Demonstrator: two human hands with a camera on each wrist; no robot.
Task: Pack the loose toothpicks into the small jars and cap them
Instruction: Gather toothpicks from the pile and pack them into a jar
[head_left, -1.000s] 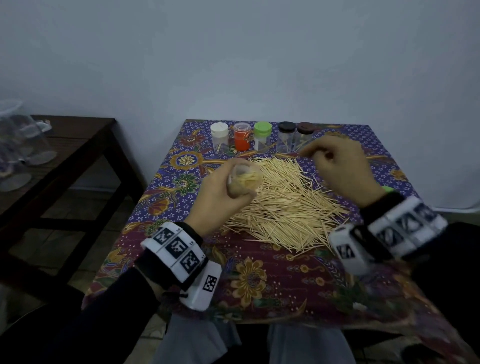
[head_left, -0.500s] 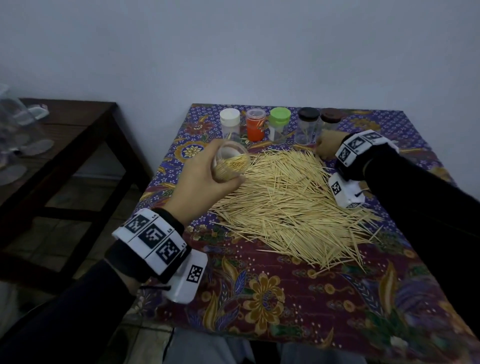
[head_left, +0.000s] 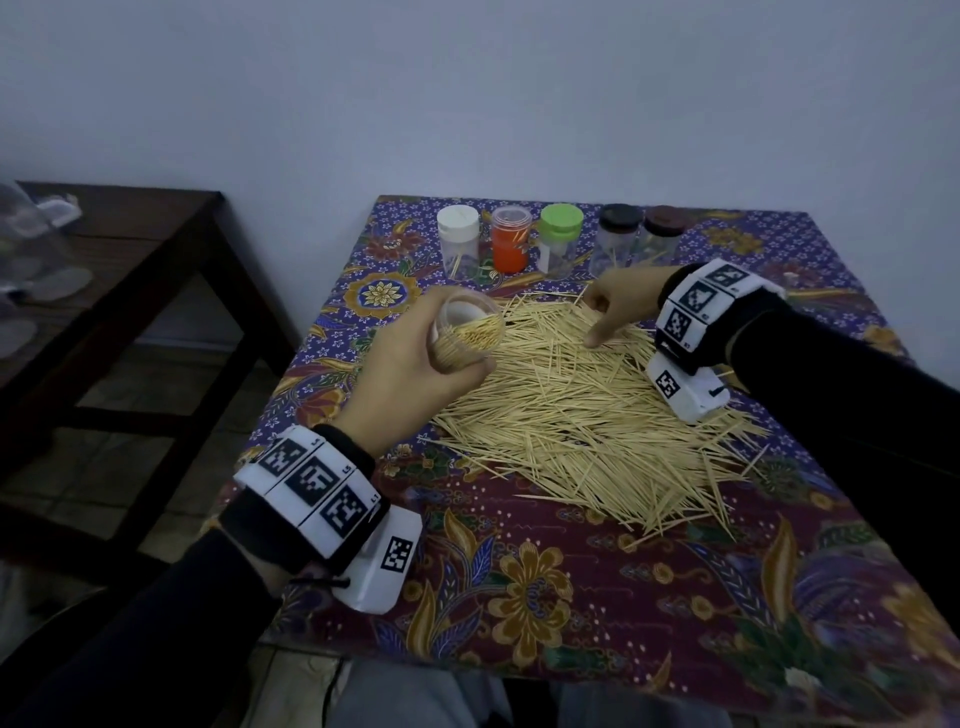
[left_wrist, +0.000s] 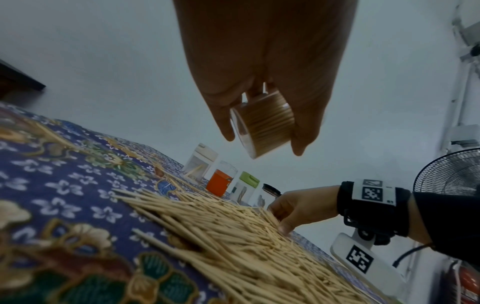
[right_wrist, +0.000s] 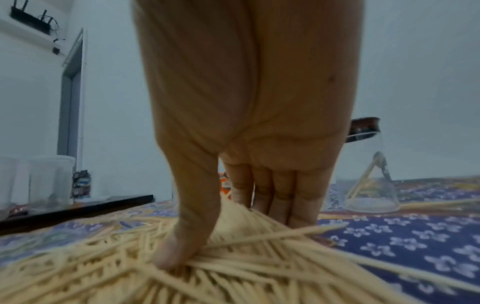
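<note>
Dim, bluish, soft, edge-warped pictures

A floral batik tablecloth (head_left: 519, 582) covers the table; beside it, a dark wooden side table (head_left: 130, 234) bearing clear plastic containers (right_wrist: 49, 179), a standing fan (left_wrist: 451, 172) nearby.

Black long sleeves (head_left: 852, 374) on both arms. Each wrist: black strap with white band (head_left: 317, 480) of three black-and-white square markers, white camera block (head_left: 382, 566) beneath, one marker, thin black cable (left_wrist: 407, 255).

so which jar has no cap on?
The jar gripped in the left hand, tilted and partly filled with toothpicks. The five jars lined up along the table's far edge all wear caps.
</note>
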